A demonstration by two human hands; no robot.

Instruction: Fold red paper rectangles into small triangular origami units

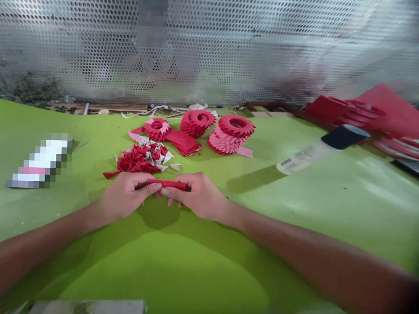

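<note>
Between both hands is a folded strip of red paper (174, 185), held level above the green tabletop (178, 275). My left hand (125, 195) pinches its left end between thumb and fingers. On the other end, my right hand (201, 195) has its thumb pressed along the near side. Just beyond my left hand lies a heap of small folded red and white paper triangles (140, 158). Behind the heap sit a stack of flat red paper pieces (184, 143) and a small red and pink paper ring (157, 128).
Farther back stand a red ring-shaped paper piece (197, 122) and a taller red and pink one (231, 135). A dark-capped clear bottle (309, 151) is at right. Red paper sheets (348, 111) lie at the far right. A perforated metal screen (213, 52) closes the back.
</note>
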